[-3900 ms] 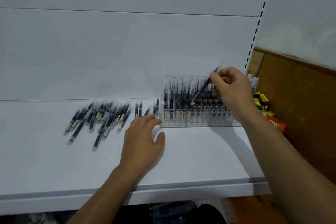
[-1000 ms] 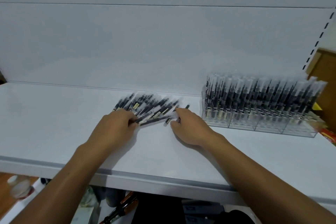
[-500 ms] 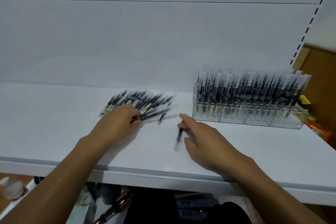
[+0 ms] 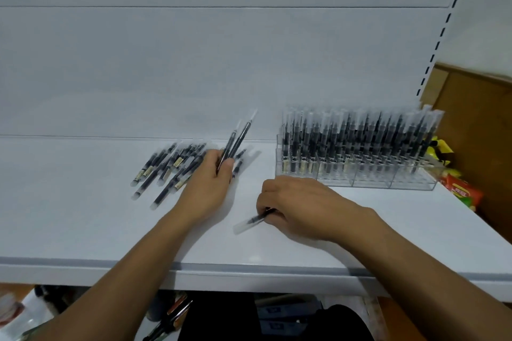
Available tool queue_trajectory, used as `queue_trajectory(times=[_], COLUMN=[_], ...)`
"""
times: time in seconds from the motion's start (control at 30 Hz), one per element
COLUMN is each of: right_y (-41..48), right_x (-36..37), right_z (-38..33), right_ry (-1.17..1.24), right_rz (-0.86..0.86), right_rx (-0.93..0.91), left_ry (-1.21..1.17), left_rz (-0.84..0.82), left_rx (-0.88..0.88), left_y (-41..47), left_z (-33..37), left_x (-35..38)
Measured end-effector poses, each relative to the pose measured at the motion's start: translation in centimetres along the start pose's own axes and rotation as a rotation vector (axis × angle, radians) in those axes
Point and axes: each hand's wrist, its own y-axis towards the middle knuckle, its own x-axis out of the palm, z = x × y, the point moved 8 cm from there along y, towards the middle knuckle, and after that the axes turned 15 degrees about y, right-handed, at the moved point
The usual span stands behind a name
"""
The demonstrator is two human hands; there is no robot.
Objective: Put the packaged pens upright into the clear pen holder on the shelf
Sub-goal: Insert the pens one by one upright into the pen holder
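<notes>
One packaged pen [image 4: 253, 220] lies flat on the white shelf [image 4: 83, 230] under our right hand [image 4: 299, 207], its long axis running from the clear sleeve end at lower left up toward the fingers at upper right. Our right fingers are curled down on its dark upper end, pinching it against the shelf; the grip looks closed on it, though the fingertips themselves are hidden.

Two more packaged pens [image 4: 235, 144] stand nearly upright in our left hand [image 4: 209, 185], which is closed around their lower ends, their clear tips leaning up and to the right.

Behind and to the left of that hand, the loose pile of pens [image 4: 169, 169] lies fanned on the shelf, axes mostly slanting the same way.

Rightward and farther back sits the clear pen holder [image 4: 357, 178], already crowded with upright pens. Our right hand is plainly the nearer one, just in front of the holder's left compartment. We judge that the flat pen must be tipped upright before it goes in, and open slots look scarce from here.
</notes>
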Motion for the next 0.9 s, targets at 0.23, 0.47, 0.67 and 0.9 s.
queue_trajectory(times=[0.23,0.47,0.67,0.9], right_y=[-3.2,-8.2,-10.7,-10.3], right_x=[-3.1,-8.0,-10.6,-12.1], right_z=[2.7,8.7,12.3,14.7], right_ry=[0.299,0.909,1.011,0.787], right_rz=[0.266,0.83,1.089,1.1], right_rx=[0.133,0.347,0.428,0.484], left_ry=[-0.409,-0.484,-0.57,-0.711], left_rz=[0.018,-0.054,-0.127,-0.211], left_rx=[0.035,0.165,0.192,0.126], left_y=[-1.3,-1.3,-1.4,-1.8], left_z=[2.4,5.6,9.3,10.7], left_x=[1.9,3.2,6.1,9.6])
